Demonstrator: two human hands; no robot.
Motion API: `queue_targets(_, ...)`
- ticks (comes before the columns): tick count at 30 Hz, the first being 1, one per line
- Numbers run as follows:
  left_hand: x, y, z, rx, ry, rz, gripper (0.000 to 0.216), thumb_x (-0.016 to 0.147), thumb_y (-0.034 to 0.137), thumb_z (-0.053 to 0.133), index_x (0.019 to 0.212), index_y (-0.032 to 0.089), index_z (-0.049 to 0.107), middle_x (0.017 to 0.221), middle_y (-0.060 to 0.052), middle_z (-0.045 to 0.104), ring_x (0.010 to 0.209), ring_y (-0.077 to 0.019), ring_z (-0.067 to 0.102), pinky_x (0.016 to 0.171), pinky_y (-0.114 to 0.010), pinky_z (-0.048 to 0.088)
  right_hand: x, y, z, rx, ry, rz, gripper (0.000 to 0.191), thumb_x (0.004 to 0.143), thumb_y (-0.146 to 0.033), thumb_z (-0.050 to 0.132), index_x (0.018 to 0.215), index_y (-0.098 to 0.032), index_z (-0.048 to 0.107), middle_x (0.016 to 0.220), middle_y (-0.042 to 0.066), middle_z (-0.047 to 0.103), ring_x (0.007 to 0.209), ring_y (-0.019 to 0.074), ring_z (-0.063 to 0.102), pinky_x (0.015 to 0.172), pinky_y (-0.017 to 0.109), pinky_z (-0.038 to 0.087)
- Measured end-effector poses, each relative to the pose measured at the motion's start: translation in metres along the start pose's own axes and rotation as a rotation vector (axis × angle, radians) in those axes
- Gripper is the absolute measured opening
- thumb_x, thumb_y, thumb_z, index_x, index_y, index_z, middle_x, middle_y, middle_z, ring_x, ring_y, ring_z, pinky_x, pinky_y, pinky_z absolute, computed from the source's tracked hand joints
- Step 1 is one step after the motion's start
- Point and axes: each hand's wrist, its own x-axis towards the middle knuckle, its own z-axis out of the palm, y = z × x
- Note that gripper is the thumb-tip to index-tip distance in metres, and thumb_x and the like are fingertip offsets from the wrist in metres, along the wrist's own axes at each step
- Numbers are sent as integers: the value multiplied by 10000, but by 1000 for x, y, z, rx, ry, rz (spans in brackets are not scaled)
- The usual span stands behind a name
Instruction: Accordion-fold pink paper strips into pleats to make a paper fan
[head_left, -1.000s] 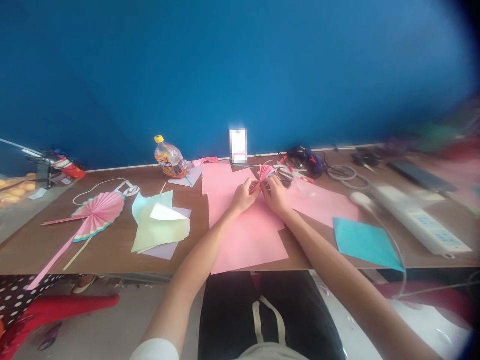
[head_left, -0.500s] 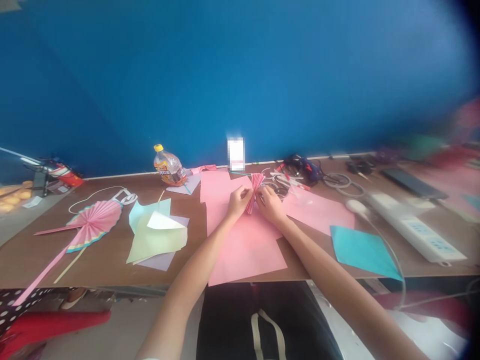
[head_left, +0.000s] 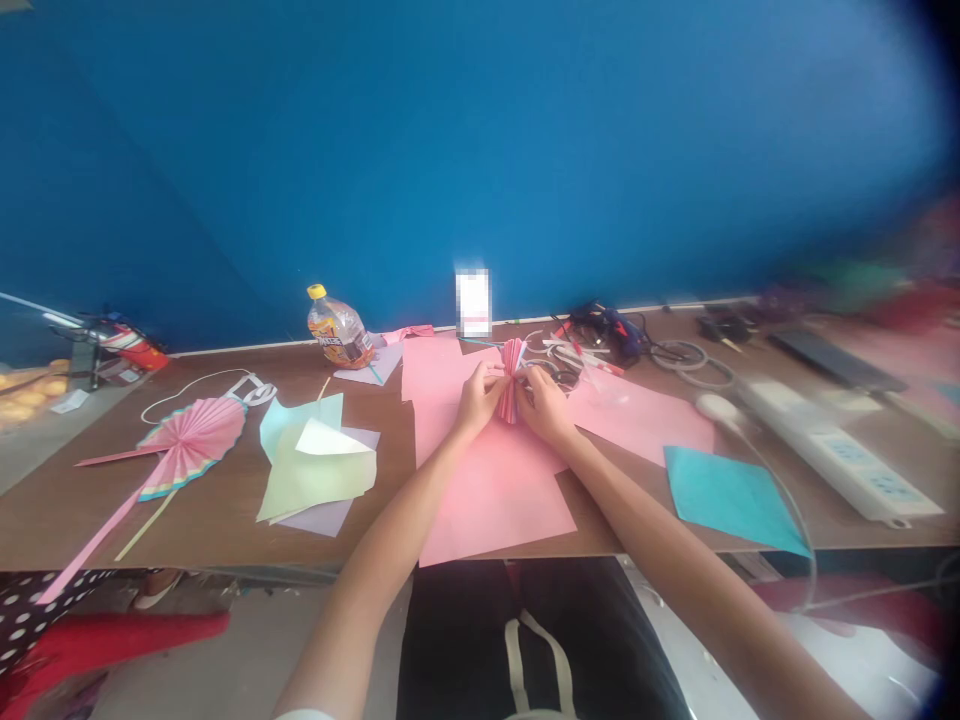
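Observation:
A pink pleated paper strip (head_left: 511, 385) stands nearly upright between my hands, above the pink paper sheets (head_left: 487, 490) on the brown table (head_left: 217, 500). My left hand (head_left: 478, 397) pinches its left side with closed fingers. From the right, my right hand (head_left: 545, 405) grips the same folded strip near its middle. Both hands meet over the far part of the pink sheets.
A finished pink paper fan (head_left: 187, 440) lies at the left, pale green and white sheets (head_left: 315, 465) beside it. A drink bottle (head_left: 339, 331) stands by the blue wall. Cables and tools (head_left: 607, 335), a power strip (head_left: 840, 450) and a teal sheet (head_left: 731, 495) lie at the right.
The pleated strip has turned from tilted and fanned to nearly upright between my hands. Both hands have stayed together on it. The camera view has shifted slightly.

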Motion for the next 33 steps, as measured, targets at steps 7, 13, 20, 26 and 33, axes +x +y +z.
queue_targets(7, 0, 4, 0, 37, -34, 74, 346, 867, 432, 533, 1124, 201, 515, 845, -45, 682, 797, -154, 657, 753, -269, 496, 1, 2, -1, 42, -7, 19, 184, 897, -253, 405, 1001, -207, 549, 950, 83, 614, 859, 206, 572, 724, 307, 445)
queue_targets(13, -1, 2, 0, 18, -30, 102, 263, 863, 427, 535, 949, 182, 576, 898, -57, 678, 830, -155, 656, 743, -260, 502, 0, -1, -2, 132, 11, 39, 159, 896, -294, 433, 960, -204, 547, 945, 73, 617, 795, 182, 592, 685, 296, 453)
queue_targets(20, -1, 0, 0, -26, -32, 107, 251, 877, 418, 510, 851, 173, 559, 805, -26, 656, 726, -126, 633, 680, -239, 494, 0, -1, 2, 229, 40, 96, 215, 868, -377, 501, 959, -187, 543, 965, 74, 627, 666, 141, 601, 607, 281, 470)
queue_targets(26, 0, -6, 1, -36, -13, 101, 244, 856, 415, 549, 856, 171, 567, 829, -36, 656, 751, -129, 625, 713, -246, 482, 1, -3, 2, 320, 72, 168, 251, 833, -421, 552, 929, -189, 551, 867, 49, 635, 626, 144, 598, 559, 272, 473)
queue_targets(33, 3, -11, 0, -96, -2, 66, 248, 831, 412, 587, 848, 166, 557, 806, -34, 637, 767, -138, 619, 723, -254, 484, 1, 3, 4, 364, 81, 170, 250, 873, -417, 489, 939, -197, 588, 888, 66, 655, 712, 177, 620, 635, 302, 486)
